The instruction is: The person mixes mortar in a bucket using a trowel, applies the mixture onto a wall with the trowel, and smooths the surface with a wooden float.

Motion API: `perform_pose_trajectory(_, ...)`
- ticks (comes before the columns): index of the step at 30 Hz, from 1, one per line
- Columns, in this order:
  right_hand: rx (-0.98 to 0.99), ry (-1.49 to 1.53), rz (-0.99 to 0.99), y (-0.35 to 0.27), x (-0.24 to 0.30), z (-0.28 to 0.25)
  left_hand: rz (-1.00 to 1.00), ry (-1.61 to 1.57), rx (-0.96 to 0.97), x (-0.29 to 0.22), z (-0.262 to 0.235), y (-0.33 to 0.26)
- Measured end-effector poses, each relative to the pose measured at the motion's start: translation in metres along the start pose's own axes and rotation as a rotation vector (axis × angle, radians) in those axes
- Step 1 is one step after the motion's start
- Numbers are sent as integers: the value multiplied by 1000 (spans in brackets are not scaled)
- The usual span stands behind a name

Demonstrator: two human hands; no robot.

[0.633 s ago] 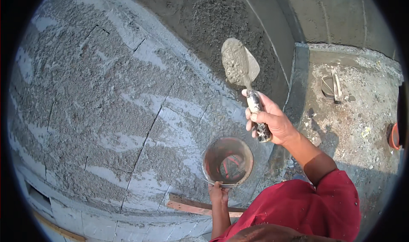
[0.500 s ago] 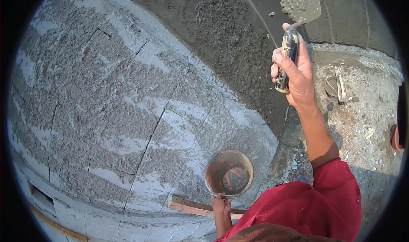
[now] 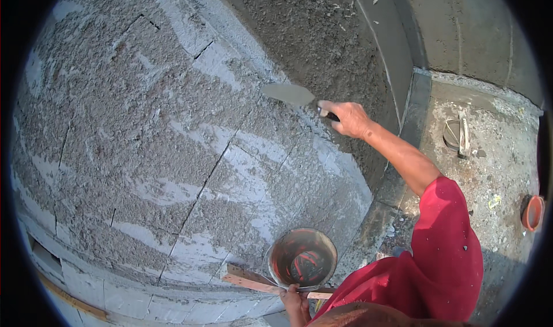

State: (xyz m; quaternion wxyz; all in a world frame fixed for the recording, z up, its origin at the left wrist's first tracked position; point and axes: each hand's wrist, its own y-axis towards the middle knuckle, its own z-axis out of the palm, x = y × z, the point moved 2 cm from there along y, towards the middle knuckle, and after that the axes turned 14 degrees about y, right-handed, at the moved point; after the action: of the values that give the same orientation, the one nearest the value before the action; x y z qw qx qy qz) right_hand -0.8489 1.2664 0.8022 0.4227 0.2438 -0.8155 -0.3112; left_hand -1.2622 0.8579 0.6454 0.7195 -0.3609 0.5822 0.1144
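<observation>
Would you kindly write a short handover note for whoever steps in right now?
Right hand: gripping the trowel, blade against the block wall.
Left hand: holding the small round pan low by the wall; it looks nearly empty.
Done: rough mortar covers much of the wall.
Left: bare pale patches show between the mortar.

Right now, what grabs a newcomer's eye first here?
The rough grey rendered block wall fills the left and centre. Against it, upper centre, the right hand holds a trowel. Bottom centre, the left hand grips a mortar-stained round pan.
</observation>
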Motion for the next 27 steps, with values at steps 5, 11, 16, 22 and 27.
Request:
perform_pose_trajectory(5,483,516,181,-188,88,73,134,232,73,8,25,19)
perform_pose_trajectory(11,1008,-15,107,-171,123,51,221,267,206,-9,89,12)
perform_pose_trajectory(16,899,-23,-58,-224,172,99,433,336,294,-8,119,7)
perform_pose_trajectory(22,823,-168,23,-167,176,52,454,251,212,-17,98,12)
perform_pose_trajectory(27,1164,-202,196,-199,187,56,487,117,197,-11,99,24)
